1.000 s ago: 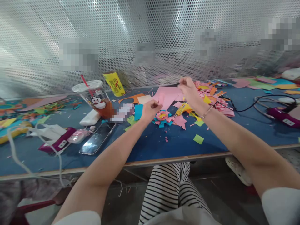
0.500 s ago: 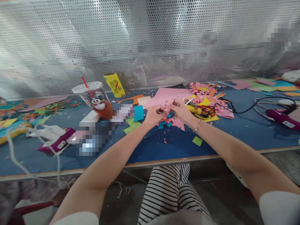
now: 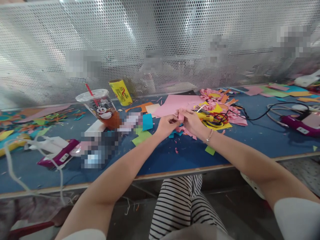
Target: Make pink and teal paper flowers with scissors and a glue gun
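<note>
Near the middle of the blue table (image 3: pixel 160 156), my left hand (image 3: pixel 167 125) and my right hand (image 3: pixel 191 121) meet over a small strip of pink paper (image 3: pixel 181 116). Both are closed, with fingertips pinching the strip from either side. Below and behind them lie blue paper scraps (image 3: pixel 176 134) and pink cut pieces, partly hidden by my hands. Beyond my fingers is a large pink sheet (image 3: pixel 172 102). A yellow-handled tool (image 3: pixel 206 116) rests just right of my right hand, among pink paper flowers (image 3: pixel 212 95) and yellow paper.
A lidded drink cup (image 3: pixel 103 108) with a red straw and a yellow roll (image 3: pixel 121 92) stand at the left. Purple devices with cords, one left (image 3: pixel 60 154) and one right (image 3: pixel 300 125), lie on the table. A perforated metal panel (image 3: pixel 160 40) rises behind.
My hands have drawn closer together and the fingers cover more of the pink strip. My right wrist sits slightly lower and now overlaps the green paper square. The view has shifted slightly.
</note>
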{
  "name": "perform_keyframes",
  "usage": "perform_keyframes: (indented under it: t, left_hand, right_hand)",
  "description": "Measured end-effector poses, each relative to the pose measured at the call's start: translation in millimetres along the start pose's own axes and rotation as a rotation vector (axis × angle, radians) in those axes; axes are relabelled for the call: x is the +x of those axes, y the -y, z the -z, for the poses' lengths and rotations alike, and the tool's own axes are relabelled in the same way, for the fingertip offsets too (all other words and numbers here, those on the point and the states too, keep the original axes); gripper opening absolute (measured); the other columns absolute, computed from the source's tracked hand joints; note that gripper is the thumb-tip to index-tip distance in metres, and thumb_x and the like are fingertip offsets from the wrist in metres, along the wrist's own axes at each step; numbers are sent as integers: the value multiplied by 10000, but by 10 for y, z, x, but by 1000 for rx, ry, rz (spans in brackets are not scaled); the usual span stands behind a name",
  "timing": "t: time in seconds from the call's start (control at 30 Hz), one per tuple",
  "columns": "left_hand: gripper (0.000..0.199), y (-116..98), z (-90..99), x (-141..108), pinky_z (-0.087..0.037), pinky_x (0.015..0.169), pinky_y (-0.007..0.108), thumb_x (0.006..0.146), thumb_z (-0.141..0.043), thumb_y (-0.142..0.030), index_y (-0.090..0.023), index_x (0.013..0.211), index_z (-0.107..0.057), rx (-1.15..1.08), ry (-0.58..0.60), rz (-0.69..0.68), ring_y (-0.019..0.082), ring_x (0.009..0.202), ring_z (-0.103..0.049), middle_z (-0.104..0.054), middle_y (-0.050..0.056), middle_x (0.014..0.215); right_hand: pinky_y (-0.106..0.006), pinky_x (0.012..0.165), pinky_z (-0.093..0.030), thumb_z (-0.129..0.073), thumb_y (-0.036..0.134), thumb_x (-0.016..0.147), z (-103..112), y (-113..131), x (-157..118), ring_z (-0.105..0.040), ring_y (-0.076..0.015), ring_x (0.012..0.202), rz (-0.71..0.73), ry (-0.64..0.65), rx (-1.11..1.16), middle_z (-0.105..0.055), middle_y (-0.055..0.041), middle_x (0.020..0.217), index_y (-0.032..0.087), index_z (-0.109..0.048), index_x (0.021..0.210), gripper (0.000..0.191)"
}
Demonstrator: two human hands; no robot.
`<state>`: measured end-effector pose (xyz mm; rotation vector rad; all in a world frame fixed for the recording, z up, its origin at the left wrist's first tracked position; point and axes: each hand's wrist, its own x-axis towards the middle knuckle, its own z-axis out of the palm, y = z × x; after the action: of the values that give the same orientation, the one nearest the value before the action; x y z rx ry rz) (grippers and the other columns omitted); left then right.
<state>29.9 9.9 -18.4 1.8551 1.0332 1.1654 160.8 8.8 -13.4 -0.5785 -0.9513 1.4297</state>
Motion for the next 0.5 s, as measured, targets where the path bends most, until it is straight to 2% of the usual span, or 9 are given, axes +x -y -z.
perform_keyframes:
  t: [0.17,0.27,0.4,0.5]
  left_hand:
    - [194,4,-19,-5,-403,500,240,699,-662,-338,-160,640,-611,-12,-6,3,97,499,-514,-603,2,581]
    - [231,52,-11,22,-407,506,238,686,-674,-370,-159,640,-594,-46,-11,-8,100,514,-522,-595,2,583]
    - [285,79,65,80,-407,517,234,657,-699,-395,-160,609,-546,-63,-71,13,100,525,-525,-565,-10,567]
    - [272,109,148,134,-419,538,233,654,-700,-369,-165,617,-523,-59,-117,20,103,543,-537,-553,-21,563]
  right_hand:
    - [-313,630,-499,-800,466,538,-35,-29,-37,-600,-178,752,24,-20,-46,-640,-16,700,211,-671,695,327]
    - [-314,645,-495,-763,531,572,11,-24,21,-603,-183,769,73,30,-174,-646,-19,705,214,-673,717,360]
    - [-365,783,-489,-714,546,636,302,182,190,-612,-208,842,174,174,-663,-668,-30,782,208,-668,749,359]
    - [-415,927,-434,-670,470,715,656,434,269,-590,-246,1012,298,58,-1172,-670,-83,1008,195,-674,899,331]
